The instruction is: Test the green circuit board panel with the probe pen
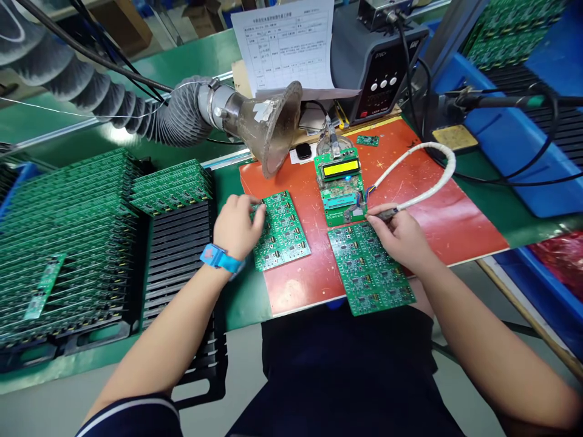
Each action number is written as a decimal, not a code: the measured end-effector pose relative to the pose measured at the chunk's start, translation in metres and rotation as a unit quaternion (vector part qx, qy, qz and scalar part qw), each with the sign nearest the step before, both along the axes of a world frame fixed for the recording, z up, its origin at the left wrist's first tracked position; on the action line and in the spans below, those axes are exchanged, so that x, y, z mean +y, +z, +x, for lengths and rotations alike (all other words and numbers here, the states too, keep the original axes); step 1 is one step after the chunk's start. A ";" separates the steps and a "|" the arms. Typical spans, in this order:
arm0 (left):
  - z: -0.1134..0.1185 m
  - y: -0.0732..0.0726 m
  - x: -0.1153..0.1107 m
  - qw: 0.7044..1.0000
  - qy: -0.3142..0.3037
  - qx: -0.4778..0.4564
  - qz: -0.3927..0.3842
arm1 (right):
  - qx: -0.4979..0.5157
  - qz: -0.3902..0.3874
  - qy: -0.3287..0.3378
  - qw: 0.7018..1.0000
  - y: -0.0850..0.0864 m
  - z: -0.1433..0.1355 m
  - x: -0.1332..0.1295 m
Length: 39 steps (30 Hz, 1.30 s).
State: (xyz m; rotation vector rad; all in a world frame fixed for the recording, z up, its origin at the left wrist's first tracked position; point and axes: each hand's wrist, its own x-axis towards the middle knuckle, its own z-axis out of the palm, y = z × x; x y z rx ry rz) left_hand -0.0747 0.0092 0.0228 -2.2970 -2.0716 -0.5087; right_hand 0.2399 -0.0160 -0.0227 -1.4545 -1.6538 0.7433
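On the red mat (300,291) lie two green circuit panels. My left hand (238,226) rests at the upper left edge of the left panel (286,233), its thumb and fingers slightly apart. My right hand (398,237) pinches a dark probe (387,213) on a white sleeved cable (441,176). The probe's tip is near the lower right corner of a tester board (334,217) with a lit yellow display (340,169). Below the tester, the right panel (364,273) lies partly under my right hand and overhangs the front edge.
Racks of upright green boards (68,224) fill the left side, beside a black slotted tray (175,249). A fume funnel (273,124) hangs behind the left panel. A soldering station (378,67) and paper sheet (286,48) stand behind. Blue bins (514,158) are at right.
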 end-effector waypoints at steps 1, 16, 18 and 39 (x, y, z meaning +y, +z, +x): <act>0.009 0.002 -0.004 0.997 -0.077 0.000 0.008 | -0.006 0.001 0.001 1.000 0.000 0.000 0.000; 0.096 -0.017 -0.009 0.865 -0.483 0.065 -0.122 | -0.019 0.014 0.017 1.000 0.001 0.001 0.000; 0.097 -0.019 -0.008 0.866 -0.483 0.065 -0.111 | -0.022 0.014 0.015 1.000 0.001 0.001 0.000; 0.107 -0.016 -0.032 0.788 -0.612 0.028 -0.059 | -0.039 0.026 0.012 0.999 0.006 0.000 0.000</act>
